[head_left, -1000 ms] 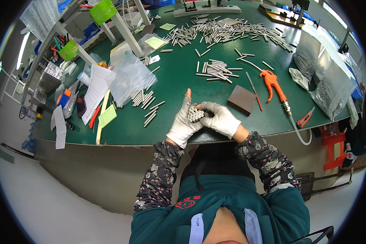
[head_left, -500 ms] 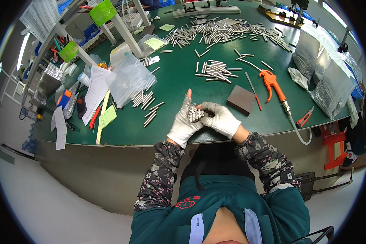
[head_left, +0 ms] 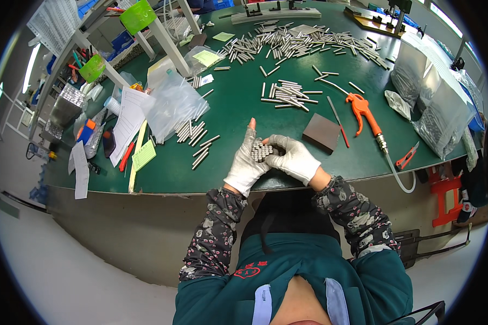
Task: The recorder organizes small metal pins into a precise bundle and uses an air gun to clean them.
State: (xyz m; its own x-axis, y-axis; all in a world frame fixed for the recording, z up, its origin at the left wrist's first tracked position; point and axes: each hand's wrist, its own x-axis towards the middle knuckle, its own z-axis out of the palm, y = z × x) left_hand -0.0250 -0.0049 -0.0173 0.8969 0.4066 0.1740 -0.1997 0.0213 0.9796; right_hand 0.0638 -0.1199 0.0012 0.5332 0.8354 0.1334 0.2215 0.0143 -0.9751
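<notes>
two hands (head_left: 244, 167) (head_left: 297, 158), one air gun (head_left: 364, 111), two green bins (head_left: 137, 17) (head_left: 92, 68), probably over a hundred rods (head_left: 261, 153)

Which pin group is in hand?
The bundle, pin ends showing between the left hand and right hand. The far pile, middle pile and left cluster lie on the table.

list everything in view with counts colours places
table: one, green, centre
pin bundle: one, silver, near table edge
far pin pile: one, silver, far side
middle pin pile: one, silver, beyond bundle
left pins: several, silver, left side
block: one, brown, right of bundle
thin tool: one, red-handled, beside block
air gun: one, orange, right side
cutter: one, red, right table edge
plastic bags: several, clear, table's left and right
paper sheets: several, white, left side
bins: two, green, upper left
stool: one, red, lower right
left hand: one, white glove, bundle's left
right hand: one, white glove, bundle's right
</notes>
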